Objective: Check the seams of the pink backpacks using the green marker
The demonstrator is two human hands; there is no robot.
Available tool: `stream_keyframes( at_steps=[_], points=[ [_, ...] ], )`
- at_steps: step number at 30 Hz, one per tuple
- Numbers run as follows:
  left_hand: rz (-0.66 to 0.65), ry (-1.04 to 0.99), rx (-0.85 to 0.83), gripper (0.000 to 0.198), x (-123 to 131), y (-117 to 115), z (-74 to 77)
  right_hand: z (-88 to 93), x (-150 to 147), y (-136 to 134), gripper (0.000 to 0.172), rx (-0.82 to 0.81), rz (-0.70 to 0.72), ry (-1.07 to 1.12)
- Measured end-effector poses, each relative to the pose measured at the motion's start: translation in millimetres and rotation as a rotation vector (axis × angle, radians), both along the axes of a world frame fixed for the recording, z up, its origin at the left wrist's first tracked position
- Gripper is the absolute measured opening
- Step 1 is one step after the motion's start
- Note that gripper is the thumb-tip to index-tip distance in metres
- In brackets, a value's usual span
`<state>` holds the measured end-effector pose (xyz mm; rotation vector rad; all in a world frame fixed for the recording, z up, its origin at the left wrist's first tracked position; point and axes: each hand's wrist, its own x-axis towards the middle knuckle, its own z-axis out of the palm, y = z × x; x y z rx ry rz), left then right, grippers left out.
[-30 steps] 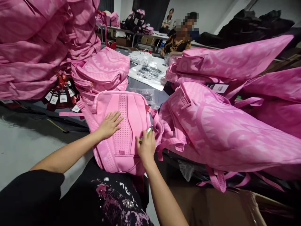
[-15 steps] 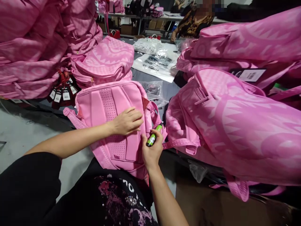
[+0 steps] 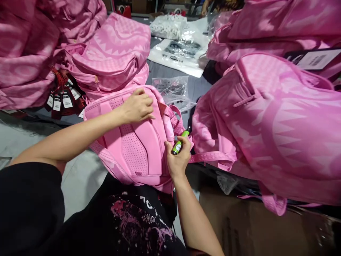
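Note:
A pink backpack point(image 3: 138, 149) lies back-panel up at the table's near edge, right in front of me. My left hand point(image 3: 137, 106) rests palm down on its upper part, fingers curled over the top edge. My right hand point(image 3: 178, 158) is closed around a small green lighter point(image 3: 179, 144) at the backpack's right side, beside its pink shoulder straps point(image 3: 173, 122).
Stacks of pink backpacks rise at the left point(image 3: 26, 53) and right point(image 3: 279, 124). Another pink backpack point(image 3: 114, 53) lies just behind mine. Black hang tags point(image 3: 61, 101) dangle at the left. Clear plastic bags point(image 3: 173, 87) lie on the grey table point(image 3: 80, 177). A cardboard box point(image 3: 253, 227) sits at lower right.
My left hand slid from the middle of the back panel up to the backpack's top edge. The backpack turned slightly. My view tilted downward, and my right hand stayed at the right side with the lighter.

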<state>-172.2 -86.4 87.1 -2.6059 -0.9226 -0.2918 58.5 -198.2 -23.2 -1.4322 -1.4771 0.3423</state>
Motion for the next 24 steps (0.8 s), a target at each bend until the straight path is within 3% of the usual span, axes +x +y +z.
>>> stream_keyframes(
  at_steps=[2, 7, 10, 13, 17, 20, 24],
  points=[
    [0.007, 0.005, -0.057, 0.055, 4.8, 0.4, 1.8, -0.1, 0.3, 2.9, 0.037, 0.004, 0.004, -0.012],
    [-0.072, 0.025, -0.257, 0.039, 25.0, -25.8, -5.0, 6.0, 2.5, 0.6, 0.034, -0.029, 0.044, -0.083],
    [-0.041, -0.018, -0.182, 0.044, 16.9, -32.0, -10.9, 7.1, 4.6, -1.7, 0.036, -0.022, 0.028, -0.191],
    [-0.013, -0.043, -0.064, 0.049, 3.0, -29.6, -16.4, 13.3, 7.7, 2.1, 0.038, 0.102, 0.016, -0.334],
    [-0.059, -0.126, 0.018, 0.040, -1.7, -30.3, -30.3, 40.3, 13.7, 15.5, 0.046, 0.330, 0.087, -0.470],
    [-0.106, -0.230, 0.072, 0.027, -1.3, -35.4, -42.2, 68.1, 19.5, 21.1, 0.049, 0.378, 0.125, -0.481],
    [-0.144, -0.331, 0.058, 0.020, -5.2, -39.4, -52.6, 89.6, 23.3, 21.2, 0.028, 0.457, 0.151, -0.530]
  ],
)
